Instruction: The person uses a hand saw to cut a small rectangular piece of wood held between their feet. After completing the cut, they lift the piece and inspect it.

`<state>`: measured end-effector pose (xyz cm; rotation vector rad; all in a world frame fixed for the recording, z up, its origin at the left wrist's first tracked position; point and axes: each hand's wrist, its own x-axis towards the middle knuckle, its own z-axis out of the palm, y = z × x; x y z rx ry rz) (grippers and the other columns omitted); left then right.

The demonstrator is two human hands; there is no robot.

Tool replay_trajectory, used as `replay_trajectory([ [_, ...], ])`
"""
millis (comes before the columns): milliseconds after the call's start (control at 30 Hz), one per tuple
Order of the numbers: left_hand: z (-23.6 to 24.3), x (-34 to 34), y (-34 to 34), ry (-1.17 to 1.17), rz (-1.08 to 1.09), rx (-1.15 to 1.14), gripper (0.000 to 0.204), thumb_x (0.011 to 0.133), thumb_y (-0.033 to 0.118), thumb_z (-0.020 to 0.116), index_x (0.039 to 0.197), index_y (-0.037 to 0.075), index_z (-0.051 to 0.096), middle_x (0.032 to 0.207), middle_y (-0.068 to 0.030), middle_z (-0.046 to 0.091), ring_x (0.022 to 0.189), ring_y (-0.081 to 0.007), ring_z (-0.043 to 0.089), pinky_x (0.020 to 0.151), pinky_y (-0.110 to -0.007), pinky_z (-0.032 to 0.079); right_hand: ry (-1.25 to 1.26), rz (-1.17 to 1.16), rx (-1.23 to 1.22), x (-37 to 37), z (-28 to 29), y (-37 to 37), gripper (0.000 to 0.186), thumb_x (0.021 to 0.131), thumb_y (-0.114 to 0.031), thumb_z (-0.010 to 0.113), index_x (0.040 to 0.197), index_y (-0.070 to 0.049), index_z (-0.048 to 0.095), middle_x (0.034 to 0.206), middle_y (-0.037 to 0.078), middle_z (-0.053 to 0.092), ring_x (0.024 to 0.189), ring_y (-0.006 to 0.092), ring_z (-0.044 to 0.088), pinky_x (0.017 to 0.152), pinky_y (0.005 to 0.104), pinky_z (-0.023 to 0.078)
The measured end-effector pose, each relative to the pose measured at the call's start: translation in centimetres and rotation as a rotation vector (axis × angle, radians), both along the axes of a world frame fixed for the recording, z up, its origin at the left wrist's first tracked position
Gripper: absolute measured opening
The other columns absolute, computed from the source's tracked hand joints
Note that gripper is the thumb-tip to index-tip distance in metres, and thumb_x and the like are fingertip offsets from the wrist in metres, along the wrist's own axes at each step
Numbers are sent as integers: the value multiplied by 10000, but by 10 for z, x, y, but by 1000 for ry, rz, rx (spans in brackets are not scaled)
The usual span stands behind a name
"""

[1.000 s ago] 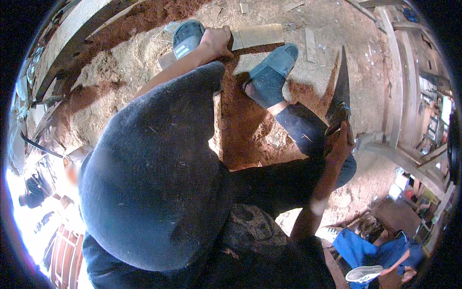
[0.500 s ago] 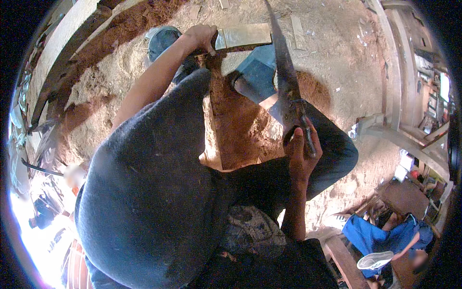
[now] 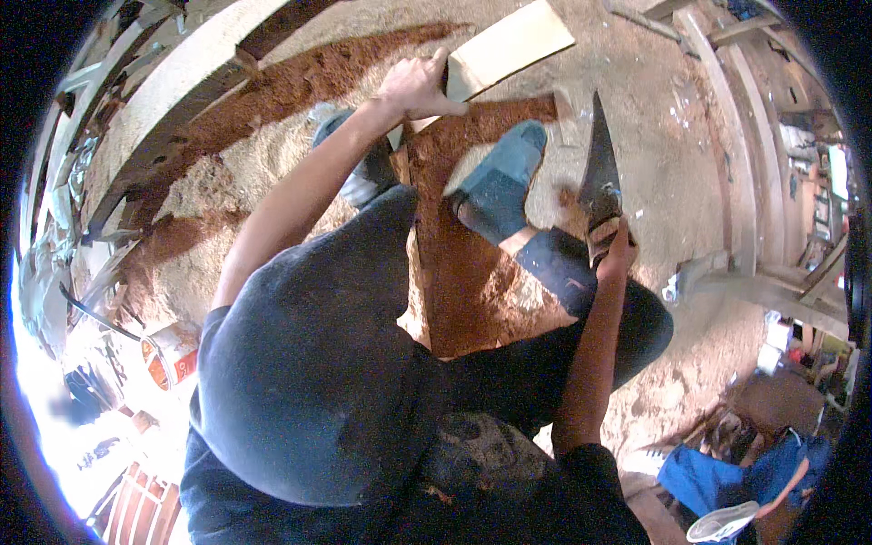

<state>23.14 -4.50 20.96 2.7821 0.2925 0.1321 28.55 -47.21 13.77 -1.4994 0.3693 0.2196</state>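
Observation:
My left hand grips the near end of a pale, flat wooden board, which slants up to the right over the ground. In my right hand is the handle of a handsaw. Its dark tapered blade points away from me, apart from the board, to the right of it and lower in the picture. My foot in a blue sock lies between the board and the saw. My other foot is partly hidden behind my left forearm and dark-clothed knee.
Long timber beams lie at the left, and more lumber stands along the right. A person in blue trousers sits at the lower right. A white and orange container stands at the left. Sawdust covers the ground.
The board has swung from nearly level to a slant, its far end rising. The saw has come away from the board's right end, toward the right. My left hand has moved slightly right.

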Motion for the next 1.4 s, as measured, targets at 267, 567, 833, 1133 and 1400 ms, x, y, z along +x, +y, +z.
replay_trajectory([
  [267, 104, -5, -26, -431, 319, -231, 951, 607, 649, 762, 1147, -93, 510, 972, -272, 673, 911, -385, 683, 808, -436, 560, -508, 610, -713, -53, 36, 132, 796, 820, -402, 751, 1358, 30, 355, 1375, 237, 431, 1211, 305, 526, 967, 407, 465],
  [567, 64, -72, -26, -383, 531, -711, 958, 685, 661, 753, 1160, -136, 513, 1047, -306, 651, 989, -323, 674, 861, -398, 534, -552, 511, -442, -122, 55, 247, 635, 918, -445, 595, 1219, 101, 478, 1067, 360, 597, 1007, 491, 598, 873, 512, 453],
  [833, 54, -132, -23, -885, 601, -944, 469, 883, 347, 703, 1136, -34, 601, 1002, -152, 697, 913, -194, 658, 804, -353, 528, -795, 734, -148, -142, 77, 304, 511, 934, -391, 584, 1151, 69, 529, 1013, 310, 639, 952, 473, 629, 821, 488, 482],
  [1133, 1, -117, 54, -468, 905, -876, 755, 829, 658, 594, 1018, -66, 695, 960, -255, 696, 921, -353, 685, 837, -417, 511, -539, 753, -324, -143, 32, 375, 742, 959, -578, 430, 986, 140, 617, 1002, 385, 612, 997, 512, 596, 841, 511, 462],
  [1400, 12, -102, 38, -364, 1083, -861, 890, 777, 687, 627, 978, -179, 595, 968, -341, 651, 946, -402, 666, 856, -441, 507, -350, 847, -487, -134, 54, 350, 663, 935, -471, 525, 1199, 136, 499, 1089, 364, 574, 1054, 491, 562, 918, 504, 435],
])
